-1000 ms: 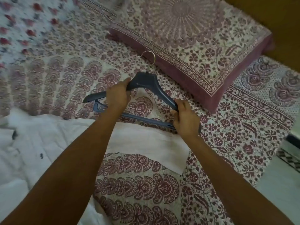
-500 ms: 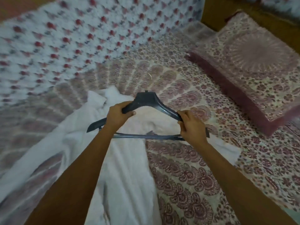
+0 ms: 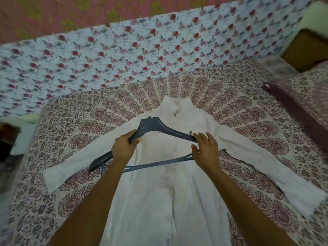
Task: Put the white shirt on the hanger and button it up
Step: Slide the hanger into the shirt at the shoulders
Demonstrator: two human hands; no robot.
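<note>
The white shirt (image 3: 168, 201) lies spread flat on the bed, front up, collar (image 3: 177, 105) at the far end and both sleeves stretched out sideways. Over its chest I hold a dark blue plastic hanger (image 3: 152, 124) with a metal hook (image 3: 148, 106) that points away from me. My left hand (image 3: 124, 148) grips the hanger's left arm, fingers curled around it. My right hand (image 3: 206, 150) holds the right arm, thumb below and fingers reaching over it. The hanger's right tip is hidden behind that hand.
The bed wears a maroon-patterned sheet (image 3: 71, 121). A blue-white cloth with red flowers (image 3: 124, 59) runs along the far side. A patterned pillow (image 3: 301, 96) lies at the right edge, with a brown wooden piece (image 3: 305, 48) behind it. Something dark (image 3: 7, 139) sits at the left edge.
My view has swung left, away from the pillow and over the shirt. Both hands carried the hanger along, and it now hovers above the shirt's chest just below the collar.
</note>
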